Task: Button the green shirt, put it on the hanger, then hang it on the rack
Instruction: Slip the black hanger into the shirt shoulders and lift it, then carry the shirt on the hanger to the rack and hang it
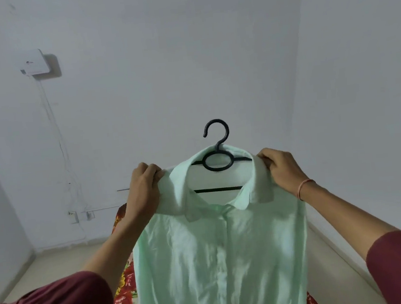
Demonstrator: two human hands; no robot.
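A pale green shirt (220, 256) hangs in the air in front of me, its front placket closed and its collar folded down. A black plastic hanger (219, 161) sits inside the neck, its hook (217, 131) sticking up above the collar. My left hand (143, 187) grips the shirt's left shoulder. At the other shoulder, my right hand (282, 168) holds the cloth, a thin orange band on its wrist. The shirt's lower part runs out of the bottom of the frame. No rack is in view.
A bed with a red floral cover (126, 291) lies below the shirt. White walls stand ahead and to both sides. A white box (35, 62) with a cable running down to sockets (81, 215) is on the left wall.
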